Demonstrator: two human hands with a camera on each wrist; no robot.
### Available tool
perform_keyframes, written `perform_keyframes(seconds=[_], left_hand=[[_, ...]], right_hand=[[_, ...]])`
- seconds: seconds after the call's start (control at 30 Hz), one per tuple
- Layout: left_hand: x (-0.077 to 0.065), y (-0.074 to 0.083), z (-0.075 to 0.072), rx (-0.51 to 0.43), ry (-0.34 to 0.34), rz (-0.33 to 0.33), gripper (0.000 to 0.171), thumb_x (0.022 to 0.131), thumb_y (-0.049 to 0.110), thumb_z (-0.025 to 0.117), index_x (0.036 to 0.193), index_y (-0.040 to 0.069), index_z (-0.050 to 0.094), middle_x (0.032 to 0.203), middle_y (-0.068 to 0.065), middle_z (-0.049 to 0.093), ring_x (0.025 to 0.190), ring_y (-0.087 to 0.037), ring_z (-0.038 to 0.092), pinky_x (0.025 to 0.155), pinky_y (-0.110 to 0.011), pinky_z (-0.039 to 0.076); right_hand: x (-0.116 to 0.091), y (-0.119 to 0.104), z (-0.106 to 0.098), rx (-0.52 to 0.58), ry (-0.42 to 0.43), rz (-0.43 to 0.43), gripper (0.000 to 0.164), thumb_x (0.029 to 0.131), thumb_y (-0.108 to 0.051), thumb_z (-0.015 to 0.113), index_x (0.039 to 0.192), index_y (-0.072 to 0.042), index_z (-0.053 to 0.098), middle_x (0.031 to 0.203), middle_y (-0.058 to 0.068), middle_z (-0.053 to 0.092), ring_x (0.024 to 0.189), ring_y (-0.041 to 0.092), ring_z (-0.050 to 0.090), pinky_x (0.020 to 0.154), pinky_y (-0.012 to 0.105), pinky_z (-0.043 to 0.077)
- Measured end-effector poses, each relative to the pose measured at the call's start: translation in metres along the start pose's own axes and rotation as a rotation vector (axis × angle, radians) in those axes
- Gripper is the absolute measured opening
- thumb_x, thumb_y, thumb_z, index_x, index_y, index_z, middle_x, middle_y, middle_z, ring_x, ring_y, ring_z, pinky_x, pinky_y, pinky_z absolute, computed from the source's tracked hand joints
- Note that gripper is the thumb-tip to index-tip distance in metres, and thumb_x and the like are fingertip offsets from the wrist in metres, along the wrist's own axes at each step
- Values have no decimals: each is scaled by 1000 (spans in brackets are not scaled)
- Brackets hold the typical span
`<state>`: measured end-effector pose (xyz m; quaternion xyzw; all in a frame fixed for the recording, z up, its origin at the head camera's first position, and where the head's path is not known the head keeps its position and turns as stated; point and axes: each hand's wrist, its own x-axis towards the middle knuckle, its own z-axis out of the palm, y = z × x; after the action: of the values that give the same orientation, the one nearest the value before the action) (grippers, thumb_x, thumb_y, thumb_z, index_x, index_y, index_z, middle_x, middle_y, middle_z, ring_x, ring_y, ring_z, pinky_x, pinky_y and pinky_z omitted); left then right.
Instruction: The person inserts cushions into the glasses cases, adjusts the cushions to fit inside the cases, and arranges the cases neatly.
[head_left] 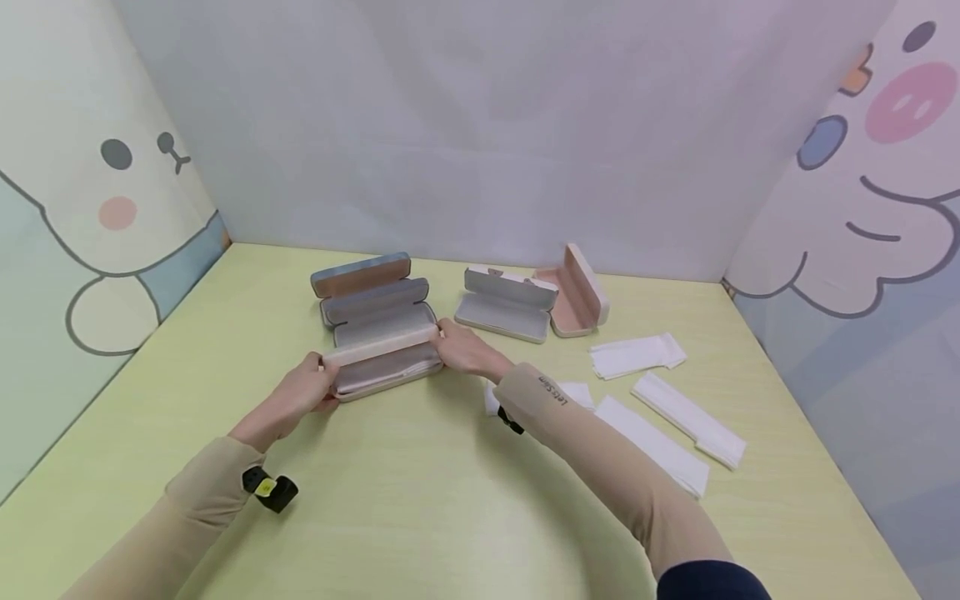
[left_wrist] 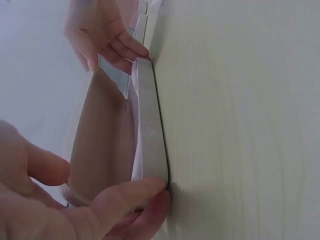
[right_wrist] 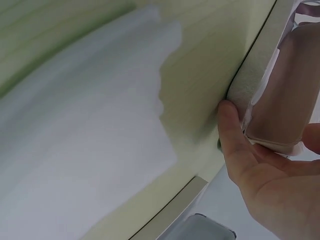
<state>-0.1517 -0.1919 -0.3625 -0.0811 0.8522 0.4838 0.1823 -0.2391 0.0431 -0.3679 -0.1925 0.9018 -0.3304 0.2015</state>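
Observation:
Both hands hold a pale beige glasses case [head_left: 386, 385] at its two ends on the table. Its lid [head_left: 381, 345] stands partly raised, and a folded white cloth [head_left: 420, 367] lies inside. At the left end my left hand [head_left: 300, 392] has its thumb at the lid and fingers under the base's corner. On the opposite end, my right hand [head_left: 467, 350] has its thumb at the lid's edge and fingers against the base. In the left wrist view the case [left_wrist: 152, 120] shows a brown lid lining. The right wrist view shows the case [right_wrist: 287, 95] beside the right fingers.
Behind the held case stand opened cases, one with a blue lid [head_left: 360, 271]. Further right are an open white case [head_left: 502, 317] and a pink-lined case [head_left: 573, 300]. Several folded white cloths [head_left: 652, 442] lie on the table's right side, some under the right forearm.

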Motion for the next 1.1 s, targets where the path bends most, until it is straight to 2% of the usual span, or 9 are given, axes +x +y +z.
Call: perform_keyframes(seconds=[0.6,0.9,1.1], left_hand=[[-3,-3,3,75,54,25,46,102,20,25,132,-13,28,121,-30,46,104,-29,53,77,-26,49],[-4,-5,5,101,56,38,43,100,18,26,129,-13,30,111,-24,50,95,-26,52,74,-26,44],[-5,-4,7,108,86,35,43,99,17,26,130,-13,31,114,-26,51,97,-28,53,74,-25,45]], right_hand=[[-2,2,7,-48,31,1,51,104,-32,26,143,-1,34,133,20,53,116,30,55,100,43,44],[-6,4,8,-72,37,-28,47,104,-28,28,138,2,39,119,19,59,100,27,56,90,40,47],[-6,3,9,-91,46,-51,45,104,-27,29,136,3,41,118,19,60,101,26,57,90,41,47]])
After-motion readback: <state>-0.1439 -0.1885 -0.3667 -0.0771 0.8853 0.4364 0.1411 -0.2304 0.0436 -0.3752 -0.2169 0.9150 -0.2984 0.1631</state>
